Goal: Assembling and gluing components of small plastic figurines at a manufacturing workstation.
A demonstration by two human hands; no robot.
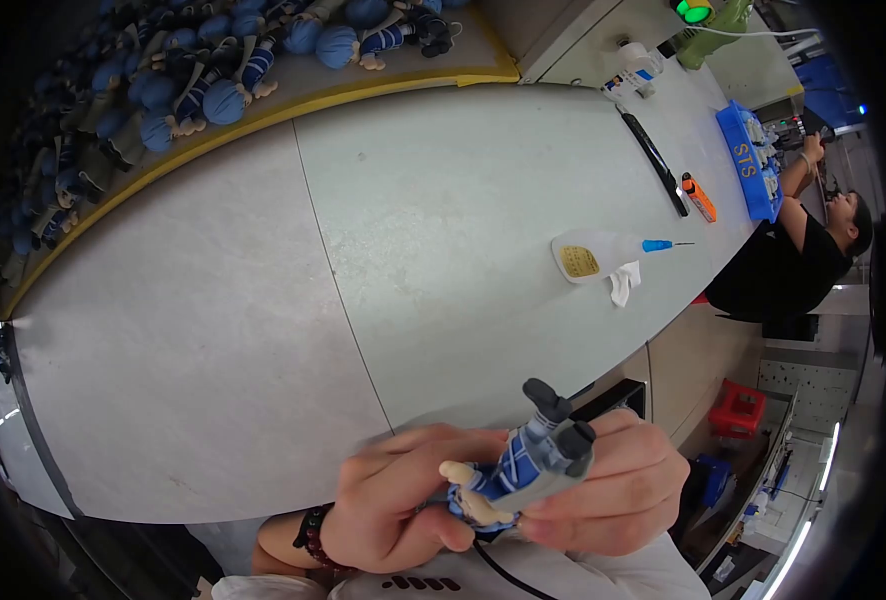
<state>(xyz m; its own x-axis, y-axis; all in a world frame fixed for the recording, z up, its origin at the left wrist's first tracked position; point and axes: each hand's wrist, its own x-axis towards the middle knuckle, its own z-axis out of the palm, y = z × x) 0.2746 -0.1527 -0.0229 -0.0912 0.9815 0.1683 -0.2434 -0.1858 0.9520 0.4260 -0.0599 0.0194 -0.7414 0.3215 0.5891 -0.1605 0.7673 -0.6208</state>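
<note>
- Evidently, in the head view, the left hand (393, 505) and the right hand (628, 485) together hold one small figurine (519, 466), just above the person's lap by the near edge of the counter (213, 300).
- The left fingers and thumb are closed about its blue-clothed body, near the pale arms, probably because so small a piece steadies best between fingertips.
- The right fingers pinch the opposite side by a grey flap (553, 488); sharing the grip perhaps keeps the body from twisting.
- The figurine is tilted, dark shoes (547, 400) pointing up and away from the person, likely to bring its underside into sight. Whether a head sits beneath the fingers, I cannot tell.
- Beyond the hands, a translucent bottle (608, 248) with a blue needle tip (656, 245) has a crumpled white scrap (624, 284) beside it, presumably for wiping; whether the bottle stands or lies is unclear.
- Farther off, a black tool (653, 160) and an orange item (699, 198) lie close together, seemingly parked within reach.
- Similar figures (225, 102) crowd a yellow-edged shelf (263, 113), and a blue tray (739, 160) gathers small pieces near a co-worker (788, 260), apparently to keep them together.
</note>
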